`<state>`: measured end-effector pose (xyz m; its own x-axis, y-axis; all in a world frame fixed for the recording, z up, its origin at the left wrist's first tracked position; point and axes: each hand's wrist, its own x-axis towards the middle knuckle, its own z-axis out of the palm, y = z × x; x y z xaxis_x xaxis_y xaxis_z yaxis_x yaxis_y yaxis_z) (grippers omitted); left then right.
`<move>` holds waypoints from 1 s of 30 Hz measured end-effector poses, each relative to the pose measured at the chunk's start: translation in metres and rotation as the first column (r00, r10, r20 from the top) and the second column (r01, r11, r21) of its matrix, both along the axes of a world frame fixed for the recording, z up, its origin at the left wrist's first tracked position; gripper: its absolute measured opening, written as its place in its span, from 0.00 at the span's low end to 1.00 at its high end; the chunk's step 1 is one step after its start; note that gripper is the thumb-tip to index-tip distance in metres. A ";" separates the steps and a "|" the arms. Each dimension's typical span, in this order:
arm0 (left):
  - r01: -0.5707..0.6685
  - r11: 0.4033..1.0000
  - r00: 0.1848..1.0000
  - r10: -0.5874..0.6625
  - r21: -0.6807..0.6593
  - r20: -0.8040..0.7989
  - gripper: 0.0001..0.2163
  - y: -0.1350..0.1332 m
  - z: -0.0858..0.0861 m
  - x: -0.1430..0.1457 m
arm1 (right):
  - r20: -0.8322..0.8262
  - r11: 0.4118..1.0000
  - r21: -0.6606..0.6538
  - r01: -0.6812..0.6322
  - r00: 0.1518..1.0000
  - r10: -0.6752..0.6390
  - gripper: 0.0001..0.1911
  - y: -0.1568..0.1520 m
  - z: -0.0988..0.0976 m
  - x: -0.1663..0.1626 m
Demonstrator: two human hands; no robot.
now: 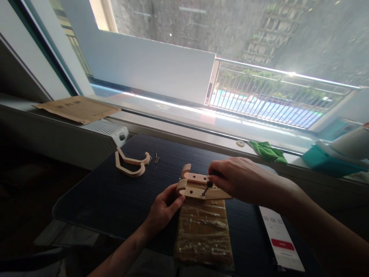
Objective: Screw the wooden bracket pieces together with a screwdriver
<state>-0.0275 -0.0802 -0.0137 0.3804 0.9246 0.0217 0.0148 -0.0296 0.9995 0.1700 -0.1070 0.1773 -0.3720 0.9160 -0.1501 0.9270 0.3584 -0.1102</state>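
the right hand (235, 177) is closed round the dark handle of a screwdriver (209, 184), most of which the fingers hide; below that grip the shaft slants down, and its tip meets the nearer of two curl-ended wooden strips, the near strip (197, 192), at the second of its two dark holes. the far strip (198, 177) lies alongside, just beyond the screwdriver's shaft, with two dark holes of its own and its other end hidden behind the right hand. to the left of that grip, the left hand (163, 206) holds the curled end of the near strip, thumb along the near side and fingers round behind it, where they are partly hidden. both strips rest on a block wrapped in shiny clear tape (203, 234), which stretches from under the two hands back toward the person, on a dark table (95, 196). farther off, beyond and left of the left hand's hold, lie two loose wooden hooks (134, 174), with a few small screws (157, 158) just beside their curled ends. to the right of the grip, below the right forearm, is a phone (279, 238) with a timer on its screen. past the right hand, on the window sill, sit a green cloth (266, 151), a small pale roll (240, 143) and, farther right, a teal container (325, 161).
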 end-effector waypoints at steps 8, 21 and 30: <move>0.021 1.000 1.000 -0.020 -0.013 0.016 0.13 -0.001 0.002 0.000 | -0.048 0.998 -0.038 -0.055 0.997 0.053 0.11 0.001 0.009 -0.001; 0.019 1.000 1.000 -0.019 -0.003 0.012 0.14 -0.001 -0.001 -0.001 | -0.059 0.999 0.031 0.016 0.998 -0.015 0.13 0.004 -0.001 -0.003; 0.009 1.000 1.000 -0.009 -0.017 0.011 0.15 0.000 -0.003 -0.001 | -0.107 0.998 -0.011 -0.067 0.992 0.065 0.11 0.003 0.003 0.004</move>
<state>-0.0281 -0.0805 -0.0162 0.3883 0.9215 0.0103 0.0034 -0.0127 0.9999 0.1741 -0.1045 0.1798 -0.4461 0.8870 -0.1197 0.8842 0.4160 -0.2127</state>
